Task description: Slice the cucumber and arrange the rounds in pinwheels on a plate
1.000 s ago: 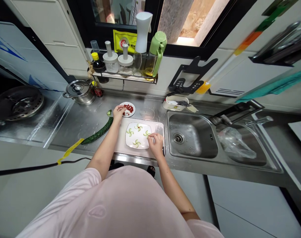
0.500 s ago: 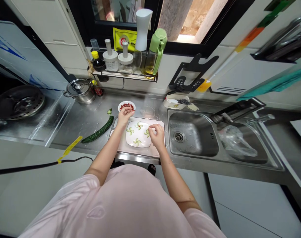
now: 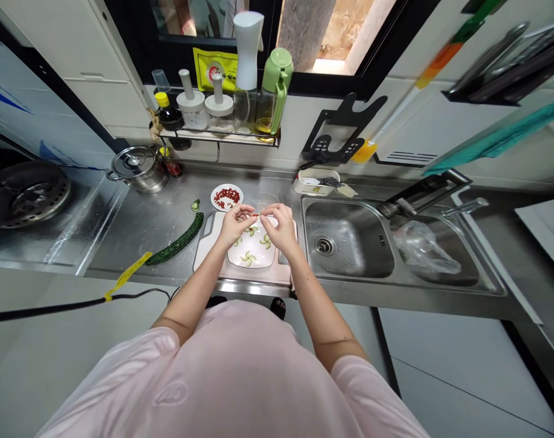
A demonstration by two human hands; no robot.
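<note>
Red and small, a little bit (image 3: pixel 255 215) is pinched in the fingertips of the left hand (image 3: pixel 235 224). The right hand (image 3: pixel 280 228) has its fingers bent in close beside it, but I cannot tell if they grip it too. The red bit is over the far edge of a white plate (image 3: pixel 257 248), which sits on a pale pink board (image 3: pixel 204 254). Thin green slices (image 3: pixel 248 260) lie on the plate in swirls, like little flowers. A round white dish (image 3: pixel 241 199) holds lots more red bits. A cream tub (image 3: pixel 303 186) has dark and white stuff inside. Up on the shelf, a green-topped bottle (image 3: pixel 277 91) holds some yellow oil.
</note>
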